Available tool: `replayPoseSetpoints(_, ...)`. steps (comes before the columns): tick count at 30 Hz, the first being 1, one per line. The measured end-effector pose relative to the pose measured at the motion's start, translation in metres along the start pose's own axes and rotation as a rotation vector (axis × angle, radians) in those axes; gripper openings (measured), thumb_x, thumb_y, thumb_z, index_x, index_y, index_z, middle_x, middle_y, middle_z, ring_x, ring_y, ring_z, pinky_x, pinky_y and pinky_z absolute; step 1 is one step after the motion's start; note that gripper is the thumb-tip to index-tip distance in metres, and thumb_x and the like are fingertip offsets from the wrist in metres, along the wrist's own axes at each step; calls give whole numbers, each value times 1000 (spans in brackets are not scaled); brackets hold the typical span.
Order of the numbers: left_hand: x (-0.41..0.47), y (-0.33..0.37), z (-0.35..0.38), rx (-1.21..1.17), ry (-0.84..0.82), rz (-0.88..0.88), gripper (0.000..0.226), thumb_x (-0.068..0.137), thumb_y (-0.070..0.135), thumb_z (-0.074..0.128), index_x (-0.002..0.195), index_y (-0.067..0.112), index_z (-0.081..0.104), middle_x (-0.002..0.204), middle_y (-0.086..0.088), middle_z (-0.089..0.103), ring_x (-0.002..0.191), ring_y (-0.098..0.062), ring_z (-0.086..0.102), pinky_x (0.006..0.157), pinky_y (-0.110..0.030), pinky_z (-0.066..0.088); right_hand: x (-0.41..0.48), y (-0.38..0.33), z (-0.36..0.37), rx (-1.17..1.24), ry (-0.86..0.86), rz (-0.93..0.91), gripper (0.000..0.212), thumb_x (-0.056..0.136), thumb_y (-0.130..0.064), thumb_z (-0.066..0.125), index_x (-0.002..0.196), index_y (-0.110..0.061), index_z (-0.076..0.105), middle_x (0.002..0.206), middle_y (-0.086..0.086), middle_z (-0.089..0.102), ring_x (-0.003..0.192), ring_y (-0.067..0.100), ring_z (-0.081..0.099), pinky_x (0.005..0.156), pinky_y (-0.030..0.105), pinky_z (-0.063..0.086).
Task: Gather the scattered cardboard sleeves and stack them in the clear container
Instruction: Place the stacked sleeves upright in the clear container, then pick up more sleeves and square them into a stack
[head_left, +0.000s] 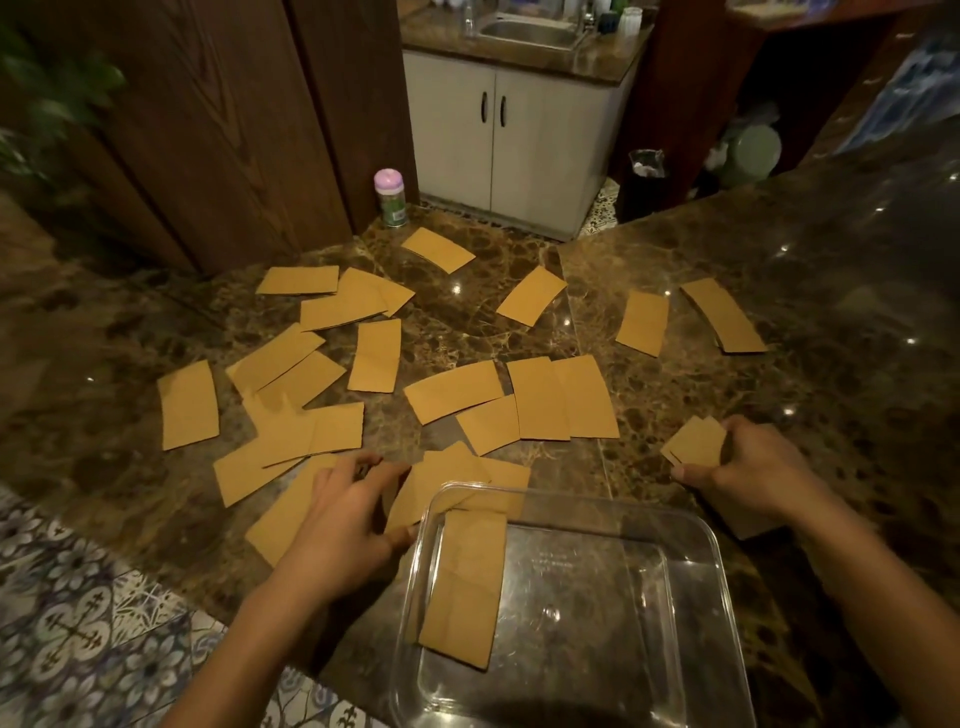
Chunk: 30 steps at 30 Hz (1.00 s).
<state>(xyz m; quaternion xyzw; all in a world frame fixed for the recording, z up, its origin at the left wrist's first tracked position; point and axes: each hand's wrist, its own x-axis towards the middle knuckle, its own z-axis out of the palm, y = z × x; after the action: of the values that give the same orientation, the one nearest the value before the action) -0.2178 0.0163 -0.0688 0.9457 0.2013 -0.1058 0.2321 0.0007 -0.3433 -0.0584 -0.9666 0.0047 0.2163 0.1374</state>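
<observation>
As left hand (343, 514) touches sleeves (447, 480) — right hand (753, 467) pinches sleeve (693, 444).

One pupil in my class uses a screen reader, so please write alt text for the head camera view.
A person gathers cardboard sleeves scattered over a marble counter: the right hand grips a bunch of sleeves while the left hand touches sleeves beside a clear container. A sleeve lies inside it, and a pink-lidded bottle stands at the counter's far edge.

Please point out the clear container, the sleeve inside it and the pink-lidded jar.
clear container (587, 623): head view, bare bottom.
sleeve inside it (464, 587): head view, its middle.
pink-lidded jar (388, 181): head view, its lid.
</observation>
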Motion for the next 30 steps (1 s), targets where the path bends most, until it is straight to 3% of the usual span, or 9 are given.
replayPoseSetpoints(4, 24, 4, -6, -16, 80, -61, 69, 83, 36, 76, 143, 37, 44, 152, -5, 33, 140, -27, 30, 111, -43, 37, -3, -27, -3, 325, -21, 18, 78, 78, -43, 88, 140, -14, 52, 132, 9, 63, 118, 31, 61, 93, 41, 52)
replayPoseSetpoints(8, 46, 8, -16, -40, 143, -151, 77, 78, 40, 79, 144, 34, 40, 140, -12, 46, 132, -34, 40, 102, -45, 43, 0, -88, -4, 629, -106, 15, 51, 81, -30, 87, 123, -14, 64, 107, 1, 70, 88, 12, 62, 69, 30, 48)
replayPoseSetpoints(10, 57, 10, -18, -41, 154, -180, 77, 76, 42, 80, 143, 33, 41, 136, -16, 50, 128, -37, 43, 100, -46, 44, 3, -122, 4, 540, -122, 61, 75, 77, -39, 89, 137, -9, 54, 128, 9, 61, 109, 23, 61, 85, 38, 54)
replayPoseSetpoints(12, 67, 15, -19, -60, 143, -171, 79, 73, 41, 83, 141, 34, 43, 135, -16, 52, 126, -37, 46, 100, -47, 44, 10, -149, 17, 326, -105, 94, 108, 74, -49, 88, 156, -6, 32, 156, 20, 33, 139, 37, 43, 109, 47, 47)
replayPoseSetpoints(13, 72, 17, -19, -90, 136, -166, 80, 71, 39, 84, 140, 35, 44, 136, -15, 51, 126, -36, 47, 101, -47, 44, 12, -160, 23, 240, -99, 98, 117, 74, -51, 88, 159, -4, 24, 158, 22, 25, 144, 39, 36, 113, 47, 43)
replayPoseSetpoints(19, 87, 31, -20, -239, 195, -75, 73, 76, 18, 81, 139, 32, 48, 125, -2, 36, 124, -29, 47, 105, -42, 45, 16, -180, 33, 34, -12, 145, 131, 56, -67, 91, 153, -2, 32, 152, 24, 40, 141, 41, 38, 111, 46, 40)
replayPoseSetpoints(22, 94, 30, -27, -244, 161, -70, 66, 79, 15, 77, 138, 29, 50, 130, -5, 31, 124, -30, 46, 106, -44, 46, 17, -168, 29, 111, 35, 165, 132, 57, -62, 94, 155, -4, 26, 156, 25, 39, 144, 43, 39, 113, 49, 40)
replayPoseSetpoints(27, 108, 21, -48, -170, 192, -199, 65, 81, 25, 75, 140, 23, 48, 138, -12, 35, 131, -33, 41, 110, -47, 41, 19, -148, 27, 322, 58, 163, 104, 66, -49, 95, 144, -6, 41, 146, 17, 56, 137, 38, 52, 104, 46, 49)
replayPoseSetpoints(30, 113, 47, -57, -231, 219, -128, 63, 83, 32, 76, 140, 26, 48, 142, -11, 43, 132, -31, 44, 106, -45, 43, 19, -139, 22, 440, 64, 130, 78, 67, -52, 93, 126, -11, 61, 133, 12, 67, 125, 32, 61, 99, 41, 54)
